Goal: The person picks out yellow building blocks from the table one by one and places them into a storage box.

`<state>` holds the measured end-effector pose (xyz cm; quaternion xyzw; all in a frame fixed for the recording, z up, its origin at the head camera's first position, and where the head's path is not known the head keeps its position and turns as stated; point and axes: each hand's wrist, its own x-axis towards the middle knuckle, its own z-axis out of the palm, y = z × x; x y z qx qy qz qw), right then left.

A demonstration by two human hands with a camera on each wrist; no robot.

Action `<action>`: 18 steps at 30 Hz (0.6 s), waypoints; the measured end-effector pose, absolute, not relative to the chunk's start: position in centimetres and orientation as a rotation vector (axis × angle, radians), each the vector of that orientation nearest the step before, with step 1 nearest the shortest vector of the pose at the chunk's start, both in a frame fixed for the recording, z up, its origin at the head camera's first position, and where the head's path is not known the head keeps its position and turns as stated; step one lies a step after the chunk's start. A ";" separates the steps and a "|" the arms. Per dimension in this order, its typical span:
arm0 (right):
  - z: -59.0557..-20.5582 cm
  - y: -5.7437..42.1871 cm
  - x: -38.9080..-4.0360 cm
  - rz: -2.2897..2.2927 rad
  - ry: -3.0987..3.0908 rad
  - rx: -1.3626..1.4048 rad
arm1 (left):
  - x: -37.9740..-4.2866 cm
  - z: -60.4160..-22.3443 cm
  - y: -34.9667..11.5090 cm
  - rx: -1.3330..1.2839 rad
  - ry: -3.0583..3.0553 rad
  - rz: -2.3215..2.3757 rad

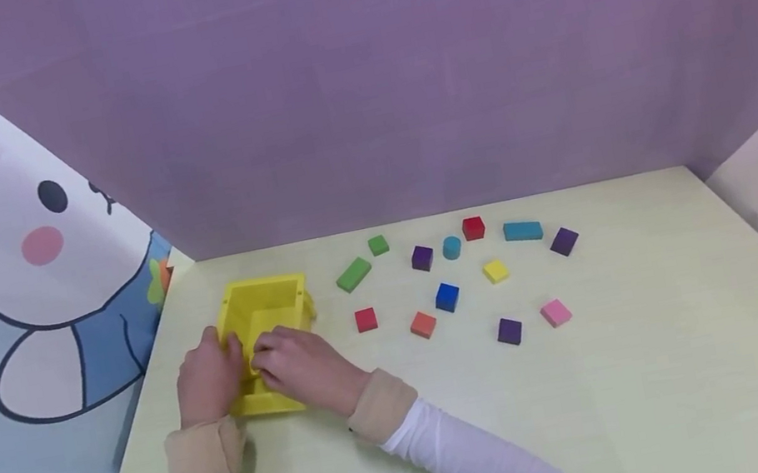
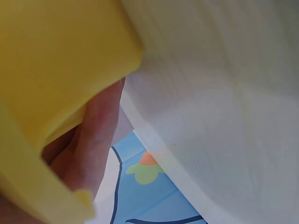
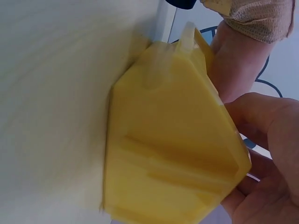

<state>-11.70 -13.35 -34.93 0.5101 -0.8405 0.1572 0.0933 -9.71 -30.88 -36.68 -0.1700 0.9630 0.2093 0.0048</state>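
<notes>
A yellow plastic storage bin [image 1: 279,402] stands at the left of the table, its inside facing up in the head view. My left hand [image 1: 209,376] grips the bin's left wall; in the left wrist view its fingers [image 2: 96,130] lie against the yellow plastic. My right hand [image 1: 307,367] reaches over the right side of the bin with bent fingers inside the opening. From the right wrist, the bin's side wall [image 3: 173,140] hides part of that hand's fingers. Whether the right fingers hold anything is hidden.
Right of the bin, several small coloured blocks lie scattered, among them a red cube [image 1: 366,320], a long green block [image 1: 354,275], a blue cube [image 1: 446,297], a pink block [image 1: 556,313] and a blue cylinder [image 1: 452,247]. A purple cloth [image 1: 400,97] rises behind the table.
</notes>
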 end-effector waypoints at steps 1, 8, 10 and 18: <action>-34.9 -13.4 -11.7 0.463 -2.489 1.514 | -9.7 -36.6 -30.9 -0.536 3.016 0.651; -35.2 -14.0 -11.7 0.415 -2.476 1.515 | -9.8 -36.4 -30.7 -0.557 2.991 0.650; -35.3 -14.1 -11.8 0.395 -2.480 1.517 | -9.8 -36.3 -30.7 -0.563 2.981 0.655; -35.7 -14.3 -11.8 0.267 -2.497 1.522 | -9.8 -36.3 -30.7 -0.564 2.994 0.641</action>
